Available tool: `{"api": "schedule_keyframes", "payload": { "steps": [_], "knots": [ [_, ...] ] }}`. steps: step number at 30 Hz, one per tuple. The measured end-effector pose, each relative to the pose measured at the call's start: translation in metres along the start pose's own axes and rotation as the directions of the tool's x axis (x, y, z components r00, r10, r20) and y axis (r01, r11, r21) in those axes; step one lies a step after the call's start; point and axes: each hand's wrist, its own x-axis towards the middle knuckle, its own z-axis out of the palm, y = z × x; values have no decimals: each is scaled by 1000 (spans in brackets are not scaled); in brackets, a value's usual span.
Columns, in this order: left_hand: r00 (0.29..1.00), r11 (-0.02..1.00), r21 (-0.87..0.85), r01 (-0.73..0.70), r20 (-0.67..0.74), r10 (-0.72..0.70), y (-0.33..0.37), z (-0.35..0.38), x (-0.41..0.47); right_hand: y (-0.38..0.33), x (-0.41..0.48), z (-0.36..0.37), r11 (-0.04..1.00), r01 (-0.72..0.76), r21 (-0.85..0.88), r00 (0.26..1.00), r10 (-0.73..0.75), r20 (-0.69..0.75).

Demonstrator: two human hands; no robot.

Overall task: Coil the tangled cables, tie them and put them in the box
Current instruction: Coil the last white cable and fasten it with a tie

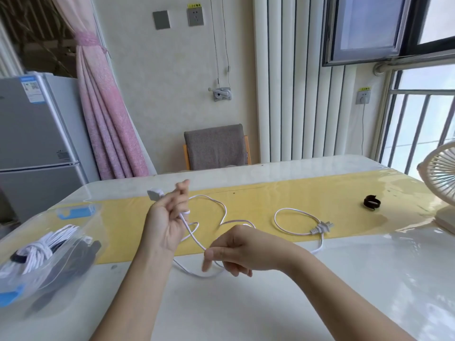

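Left hand [167,222] up over the left end of the yellow strip [270,198], fingers curled round the white cable [295,211]. One turn looped on a finger, small end block [155,194] poking out past the hand on its left.

Right hand [241,249] just to the right and lower, nearer the front edge of the table [270,303]. Thumb and first finger pinched on the same cable, other fingers loosely bent.

Short slanted bit of cable between the two hands, high at the left, low at the right. Rest of it off to the right of the right hand, stretched along the strip: one round loop, then the plug [322,227] toward the right edge.

Likely next: right hand lifting cable up and over to the left fingers for one more turn, slack coming from the right.

Black tie [371,202] well apart, toward the far right corner, near the fan [440,178]. Clear box [96,217] at the left edge, a tied white bundle [41,249] already inside.
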Motion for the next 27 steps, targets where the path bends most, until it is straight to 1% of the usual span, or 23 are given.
{"api": "schedule_keyframes", "payload": {
  "steps": [2, 3, 4, 5, 7, 8, 10, 12, 13, 14, 15, 16, 17, 18, 19, 20, 22, 24, 26, 27],
  "knots": [
    [977, 992, -4, 125, 174, -123, 5, -1, -3, 3, -1, -2, 997, -57, -53, 998, 58, 26],
    [964, 989, 26, 148, 219, -150, 10, -1, -7, 5, -1, -3, 992, -92, -87, 995, 94, 23],
    [957, 983, 69, 170, 227, -182, 15, 0, -11, 8, -2, -5, 984, -131, -125, 991, 132, 2],
    [937, 973, 98, 208, 267, -227, 18, 5, -17, 12, -2, -9, 972, -170, -160, 985, 168, -29],
    [860, 947, 134, 293, 397, -322, 18, 16, -30, 21, -3, -18, 946, -247, -208, 968, 235, -83],
    [825, 938, 164, 305, 447, -346, 17, 20, -34, 26, -5, -23, 936, -279, -213, 959, 263, -101],
    [761, 917, 242, 316, 513, -398, 16, 23, -39, 34, -9, -33, 938, -308, -160, 949, 291, -122],
    [699, 872, 361, 330, 527, -482, 13, 23, -41, 42, -14, -44, 953, -296, -62, 949, 286, -132],
    [650, 835, 435, 338, 534, -541, 12, 22, -39, 46, -16, -49, 953, -299, -42, 944, 289, -158],
    [621, 776, 545, 318, 498, -605, 8, 21, -37, 51, -18, -53, 948, -314, -46, 934, 300, -195],
    [651, 665, 705, 247, 387, -653, 6, 21, -37, 55, -19, -57, 942, -331, -52, 922, 311, -230],
    [698, 492, 849, 190, 236, -676, 3, 21, -39, 58, -21, -59, 941, -337, -42, 915, 317, -250],
    [728, 303, 937, 174, 85, -680, -1, 23, -39, 60, -22, -61, 947, -322, -3, 915, 311, -255],
    [740, 154, 972, 177, -28, -672, -7, 25, -40, 60, -24, -62, 955, -287, 73, 922, 296, -250],
    [741, 62, 980, 190, -102, -664, -13, 26, -39, 59, -24, -63, 955, -229, 187, 931, 271, -243],
    [750, 17, 977, 215, -154, -644, -20, 27, -38, 57, -26, -64, 930, -162, 329, 941, 246, -233],
    [786, -3, 966, 257, -210, -581, -27, 28, -35, 49, -26, -66, 819, -31, 573, 958, 188, -217],
    [826, 24, 958, 287, -235, -513, -28, 26, -31, 43, -23, -63, 740, 59, 670, 968, 122, -219],
    [858, 70, 946, 317, -255, -446, -28, 22, -27, 38, -16, -54, 710, 119, 694, 969, 68, -236],
    [876, 117, 939, 322, -249, -413, -28, 19, -24, 36, -11, -49, 704, 139, 697, 970, 46, -240]
  ]
}}
